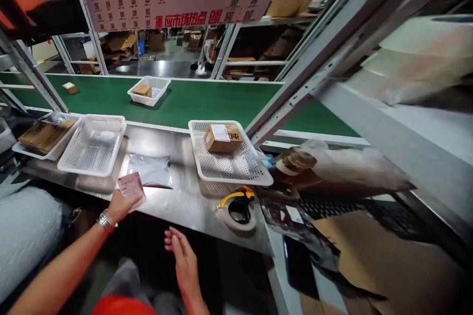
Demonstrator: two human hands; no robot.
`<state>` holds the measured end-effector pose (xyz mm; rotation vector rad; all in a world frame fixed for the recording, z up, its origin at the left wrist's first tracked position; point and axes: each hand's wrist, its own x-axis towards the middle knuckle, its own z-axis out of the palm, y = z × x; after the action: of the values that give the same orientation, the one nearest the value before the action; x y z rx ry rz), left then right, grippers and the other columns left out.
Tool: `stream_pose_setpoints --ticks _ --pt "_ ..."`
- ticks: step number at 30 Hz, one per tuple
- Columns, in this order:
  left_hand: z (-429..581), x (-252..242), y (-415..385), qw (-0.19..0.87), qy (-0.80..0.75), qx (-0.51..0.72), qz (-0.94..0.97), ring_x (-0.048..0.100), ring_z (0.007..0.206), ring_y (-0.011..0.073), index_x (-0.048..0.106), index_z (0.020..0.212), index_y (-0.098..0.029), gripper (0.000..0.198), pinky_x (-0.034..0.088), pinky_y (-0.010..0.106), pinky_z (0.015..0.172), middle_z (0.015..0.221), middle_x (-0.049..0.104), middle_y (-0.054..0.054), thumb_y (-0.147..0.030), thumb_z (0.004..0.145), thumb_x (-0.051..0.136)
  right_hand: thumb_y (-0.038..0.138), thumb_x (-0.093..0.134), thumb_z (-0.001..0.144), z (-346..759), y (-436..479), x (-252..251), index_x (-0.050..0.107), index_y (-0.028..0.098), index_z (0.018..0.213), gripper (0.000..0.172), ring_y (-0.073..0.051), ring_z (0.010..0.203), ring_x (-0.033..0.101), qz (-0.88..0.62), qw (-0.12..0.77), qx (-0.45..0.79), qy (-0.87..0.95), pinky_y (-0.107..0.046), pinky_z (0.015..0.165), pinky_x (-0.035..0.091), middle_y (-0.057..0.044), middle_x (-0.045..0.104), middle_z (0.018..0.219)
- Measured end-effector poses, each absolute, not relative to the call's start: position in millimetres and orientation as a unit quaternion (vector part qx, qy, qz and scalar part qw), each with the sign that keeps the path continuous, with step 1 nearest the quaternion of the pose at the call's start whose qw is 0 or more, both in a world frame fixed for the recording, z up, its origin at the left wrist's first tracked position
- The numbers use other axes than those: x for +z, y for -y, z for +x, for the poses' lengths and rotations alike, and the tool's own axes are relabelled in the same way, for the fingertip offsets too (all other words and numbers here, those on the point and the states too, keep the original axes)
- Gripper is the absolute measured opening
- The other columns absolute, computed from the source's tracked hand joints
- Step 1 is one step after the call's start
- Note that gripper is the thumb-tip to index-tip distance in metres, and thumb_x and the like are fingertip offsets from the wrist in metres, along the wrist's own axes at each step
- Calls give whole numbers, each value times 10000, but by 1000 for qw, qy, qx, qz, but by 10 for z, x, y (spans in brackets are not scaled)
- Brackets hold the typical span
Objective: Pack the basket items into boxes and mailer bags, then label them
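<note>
My left hand [121, 205], with a watch on the wrist, is closed on a small pink slip of paper [130, 186] at the near edge of the steel table [188, 202]. Just beyond the slip lies a grey plastic bag [151, 169]. My right hand [182, 254] hangs open below the table's front edge, fingers apart, holding nothing. A white basket [228, 163] with a small cardboard box [222, 137] in it stands to the right of the bag. A tape dispenser [238, 208] lies near the table's front edge.
An empty white basket [92, 144] stands left of the bag, and another basket [46, 136] holds flat brown boxes. A green conveyor belt [207, 101] behind carries a basket [149, 90] with a box and a loose small box [70, 88]. Metal shelf posts [325, 54] rise at right.
</note>
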<state>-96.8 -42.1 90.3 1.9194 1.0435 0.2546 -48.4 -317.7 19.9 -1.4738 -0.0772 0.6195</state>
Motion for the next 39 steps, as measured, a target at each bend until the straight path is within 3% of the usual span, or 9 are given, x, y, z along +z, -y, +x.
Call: stream_pose_setpoints --ticks 3,7,13,20,27,39 --pt "-1127 753 1307 659 -370 79 650 862 1078 349 886 978 -182 332 699 422 990 1132 908 142 -385 745 1006 997 788 790 -420 3026 543 908 233 990 798 -259 783 703 -656 695 283 83 -370 723 584 -80 824 846" --pt "-1162 774 1825 733 -364 57 572 856 1048 341 892 981 -138 528 700 424 949 1124 903 171 -458 618 1105 950 802 806 -416 3212 635 821 216 760 736 -184 652 540 -687 675 257 75 -326 640 442 -3 652 632" --pt "-1185 849 2125 748 -333 -30 574 839 820 264 900 1010 -118 540 598 289 632 962 896 148 -507 680 1076 866 939 710 -542 3633 624 819 217 739 661 -184 662 612 -619 733 280 -17 -312 628 510 -21 736 681" --pt "-1124 913 2386 742 -341 -42 575 864 859 290 876 993 -110 454 632 308 655 1033 900 186 -406 702 1061 705 1094 600 -674 4102 631 889 211 910 619 -224 787 770 -507 794 315 -113 -336 677 657 -81 866 894" --pt "-1081 1023 2482 733 -301 -48 608 864 895 287 901 1019 -108 399 643 288 643 1056 907 170 -360 730 1011 672 1112 608 -706 4203 694 903 201 939 613 -184 795 763 -498 807 297 -111 -281 681 649 -75 874 915" --pt "-995 1014 2520 741 -295 -54 601 851 867 283 906 987 -107 465 643 300 645 1058 905 179 -381 645 1060 665 1097 633 -658 4264 637 894 202 895 569 -199 783 759 -518 804 273 -102 -309 664 654 -82 867 886"
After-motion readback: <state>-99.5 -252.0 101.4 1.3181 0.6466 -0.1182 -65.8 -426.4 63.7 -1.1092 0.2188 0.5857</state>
